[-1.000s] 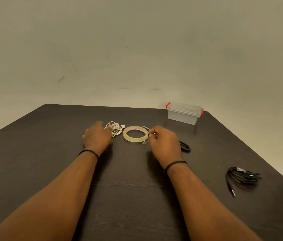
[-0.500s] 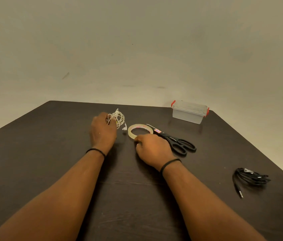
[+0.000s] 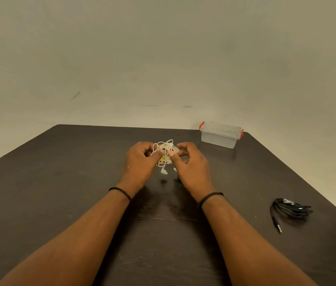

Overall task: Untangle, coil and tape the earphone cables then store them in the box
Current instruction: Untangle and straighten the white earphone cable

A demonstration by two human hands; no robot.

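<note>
A tangled white earphone cable [image 3: 164, 150] hangs lifted above the dark table, between my two hands. My left hand [image 3: 142, 162] pinches it from the left with thumb and fingers. My right hand [image 3: 191, 165] pinches it from the right at the thumb tip, the other fingers loosely curled. Earbuds dangle below the bundle. A roll of clear tape [image 3: 175, 150] lies on the table right behind the cable, mostly hidden. A black earphone cable [image 3: 291, 210] lies bunched at the right. The clear box [image 3: 220, 134] with red clips stands closed at the back right.
The dark wooden table [image 3: 59, 182] ends at a bare wall behind and drops off at the right edge close to the black cable. The scissors seen earlier are hidden behind my right hand.
My left hand lifted the white cable off the table and brought it to the centre. My right hand left the tape roll and came up to pinch the cable.
</note>
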